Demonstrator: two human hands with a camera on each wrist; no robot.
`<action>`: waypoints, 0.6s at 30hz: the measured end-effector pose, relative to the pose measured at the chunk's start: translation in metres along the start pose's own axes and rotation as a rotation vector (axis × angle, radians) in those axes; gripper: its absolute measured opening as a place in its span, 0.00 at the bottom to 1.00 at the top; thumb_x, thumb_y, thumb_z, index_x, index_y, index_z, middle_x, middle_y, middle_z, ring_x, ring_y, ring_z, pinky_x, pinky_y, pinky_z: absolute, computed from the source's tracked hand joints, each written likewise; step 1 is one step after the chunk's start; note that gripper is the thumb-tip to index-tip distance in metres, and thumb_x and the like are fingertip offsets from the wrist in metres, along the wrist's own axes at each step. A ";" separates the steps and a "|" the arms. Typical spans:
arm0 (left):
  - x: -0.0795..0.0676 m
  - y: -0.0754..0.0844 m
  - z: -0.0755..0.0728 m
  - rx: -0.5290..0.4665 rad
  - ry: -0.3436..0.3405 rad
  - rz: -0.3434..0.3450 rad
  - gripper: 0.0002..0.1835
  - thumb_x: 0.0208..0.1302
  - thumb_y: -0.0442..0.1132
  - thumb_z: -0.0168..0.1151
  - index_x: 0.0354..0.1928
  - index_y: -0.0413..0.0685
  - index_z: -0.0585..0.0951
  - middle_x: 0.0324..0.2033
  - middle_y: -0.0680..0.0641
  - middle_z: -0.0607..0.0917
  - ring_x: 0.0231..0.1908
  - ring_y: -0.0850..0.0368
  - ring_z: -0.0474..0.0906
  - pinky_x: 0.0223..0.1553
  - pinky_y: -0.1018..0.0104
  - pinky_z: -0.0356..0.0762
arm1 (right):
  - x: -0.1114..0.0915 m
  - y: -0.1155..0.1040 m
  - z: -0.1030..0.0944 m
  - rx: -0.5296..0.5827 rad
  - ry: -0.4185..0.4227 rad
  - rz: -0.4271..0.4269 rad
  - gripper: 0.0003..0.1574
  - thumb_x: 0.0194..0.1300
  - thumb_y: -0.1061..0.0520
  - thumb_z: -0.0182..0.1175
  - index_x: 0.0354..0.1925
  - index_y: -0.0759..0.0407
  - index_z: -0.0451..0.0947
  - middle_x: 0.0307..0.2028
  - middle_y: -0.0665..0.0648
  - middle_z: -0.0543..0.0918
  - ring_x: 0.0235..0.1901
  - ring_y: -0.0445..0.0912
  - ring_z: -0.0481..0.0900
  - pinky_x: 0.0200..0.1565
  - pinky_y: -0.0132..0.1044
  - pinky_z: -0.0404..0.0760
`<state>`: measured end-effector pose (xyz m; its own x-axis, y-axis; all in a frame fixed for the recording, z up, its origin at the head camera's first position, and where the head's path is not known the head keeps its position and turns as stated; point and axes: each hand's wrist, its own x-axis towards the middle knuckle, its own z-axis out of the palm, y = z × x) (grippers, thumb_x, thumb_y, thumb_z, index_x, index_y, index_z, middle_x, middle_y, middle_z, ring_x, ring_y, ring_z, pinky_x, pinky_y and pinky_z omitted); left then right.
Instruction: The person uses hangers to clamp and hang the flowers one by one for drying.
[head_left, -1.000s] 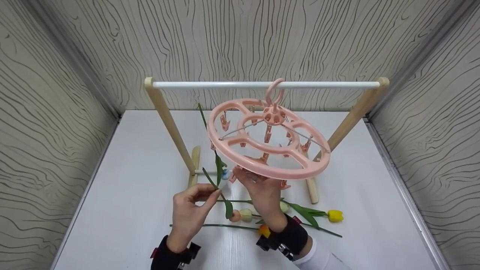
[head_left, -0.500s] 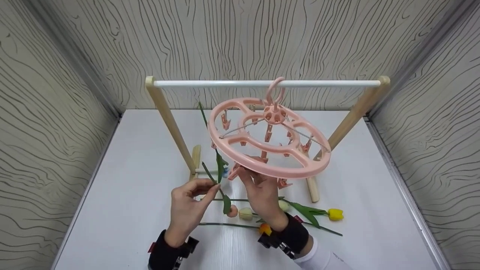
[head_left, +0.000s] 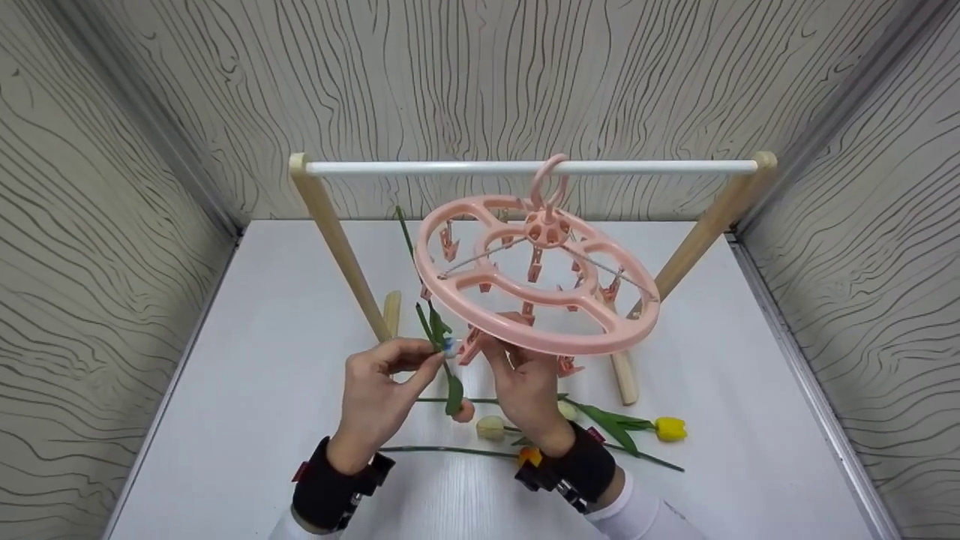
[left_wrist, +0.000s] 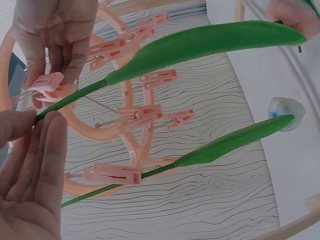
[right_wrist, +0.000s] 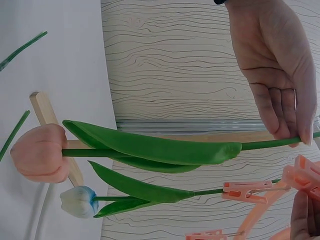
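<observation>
My left hand pinches the green stem of a peach tulip between thumb and fingertips; its bloom hangs downward in the head view. My right hand grips a pink clothespin at the near rim of a round pink clip hanger. The held stem crosses close to this clothespin in the left wrist view. Beside it, a blue-and-white tulip hangs head down, its stem caught in another clothespin. The right fingertips are partly hidden under the hanger's rim.
The hanger hooks over the white bar of a wooden stand. On the white table lie a yellow tulip, a white tulip and an orange tulip, partly under the right arm. Patterned walls enclose the table.
My left hand has raised the peach tulip, bringing its stem closer to the rim and across the blue-and-white tulip. The clothespin in my right hand has tilted; that hand stays near the same spot.
</observation>
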<state>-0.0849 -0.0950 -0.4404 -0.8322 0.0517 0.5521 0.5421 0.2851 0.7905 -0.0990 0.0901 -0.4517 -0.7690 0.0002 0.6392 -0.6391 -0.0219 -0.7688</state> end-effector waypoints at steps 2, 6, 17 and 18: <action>0.002 0.002 0.000 0.005 -0.007 0.002 0.07 0.59 0.26 0.77 0.37 0.42 0.90 0.32 0.46 0.94 0.30 0.59 0.90 0.36 0.77 0.88 | 0.000 0.000 0.000 -0.005 0.004 -0.008 0.17 0.70 0.78 0.58 0.52 0.66 0.80 0.37 0.63 0.85 0.37 0.40 0.89 0.53 0.31 0.89; 0.006 0.004 0.002 0.006 -0.028 -0.002 0.07 0.58 0.27 0.77 0.38 0.42 0.91 0.32 0.46 0.94 0.30 0.57 0.91 0.36 0.76 0.88 | 0.000 0.001 0.001 -0.009 0.009 -0.017 0.16 0.68 0.78 0.59 0.51 0.67 0.80 0.36 0.63 0.85 0.39 0.38 0.89 0.54 0.31 0.89; 0.014 0.007 0.008 -0.007 -0.043 0.043 0.07 0.58 0.25 0.77 0.37 0.41 0.90 0.32 0.46 0.94 0.30 0.56 0.91 0.36 0.75 0.89 | 0.001 0.002 0.002 -0.070 0.008 -0.040 0.16 0.67 0.77 0.62 0.49 0.65 0.81 0.35 0.63 0.85 0.35 0.42 0.86 0.46 0.29 0.88; 0.014 0.008 0.008 -0.010 -0.041 0.048 0.07 0.58 0.25 0.77 0.37 0.41 0.90 0.31 0.46 0.93 0.30 0.56 0.91 0.36 0.75 0.89 | 0.001 0.002 0.002 -0.069 0.007 -0.034 0.15 0.67 0.78 0.62 0.48 0.65 0.81 0.35 0.62 0.85 0.35 0.42 0.87 0.45 0.29 0.88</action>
<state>-0.0934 -0.0846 -0.4288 -0.8090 0.1039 0.5785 0.5826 0.2722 0.7658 -0.1010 0.0885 -0.4525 -0.7467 0.0069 0.6651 -0.6642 0.0471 -0.7461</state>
